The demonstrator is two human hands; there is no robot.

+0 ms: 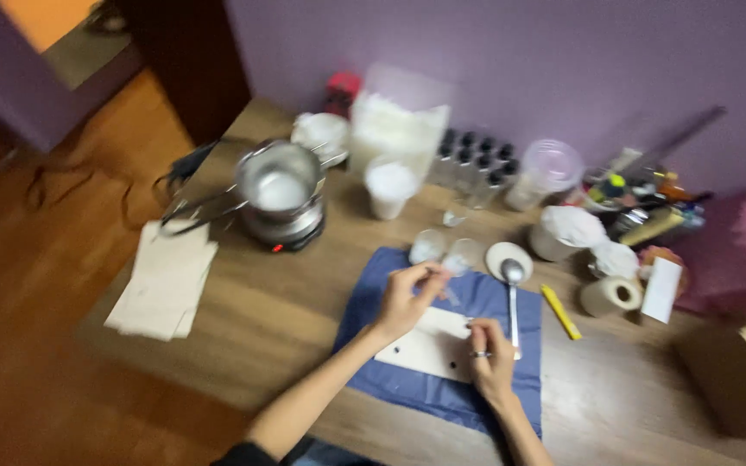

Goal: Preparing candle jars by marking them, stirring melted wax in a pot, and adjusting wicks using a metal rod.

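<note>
My left hand (405,297) hovers over a blue cloth (407,384), its fingertips pinched together near two small clear glasses (445,250); blur hides whether it holds anything. My right hand (490,355), with a ring on one finger, rests on a white rectangular board (420,345) lying on the cloth. A metal spoon (512,289) lies just beside the right hand, its bowl by a small white dish (508,255).
A metal pot (280,183) sits on a small hot plate at the back left, with tongs beside it. Papers (164,278) overhang the left table edge. White containers, dark-capped bottles (477,160), a tape roll (610,295), a yellow cutter (560,311) and clutter fill the back.
</note>
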